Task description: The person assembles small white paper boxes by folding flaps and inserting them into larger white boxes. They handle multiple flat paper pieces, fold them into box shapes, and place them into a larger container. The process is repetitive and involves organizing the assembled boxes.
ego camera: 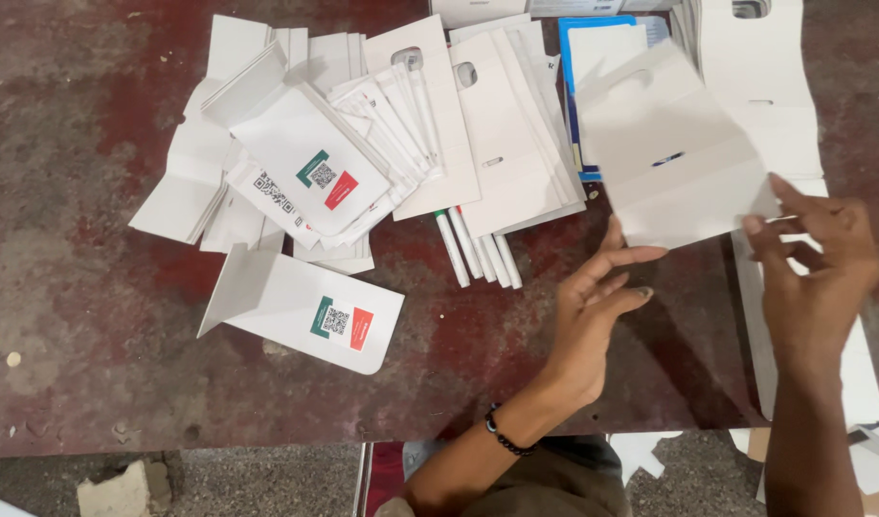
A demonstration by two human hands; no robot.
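Head view, flat white die-cut card sleeve (674, 158) near the dark red worktop's (95, 316) far right edge, left hand (593, 306) open-fingered touching its lower left corner, right hand (818, 258) pinching its lower right corner, pile of white folded cards (363, 144) far centre, white pens (478, 251) beside it.

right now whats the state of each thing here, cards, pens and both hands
white card sleeve: flat, held at its lower edge by both hands
left hand: open, fingertips on the sleeve's lower left edge
right hand: pinching the sleeve's lower right corner
folded card: lying alone, one flap raised
card pile: fanned, overlapping
pens: capped, partly under the pile
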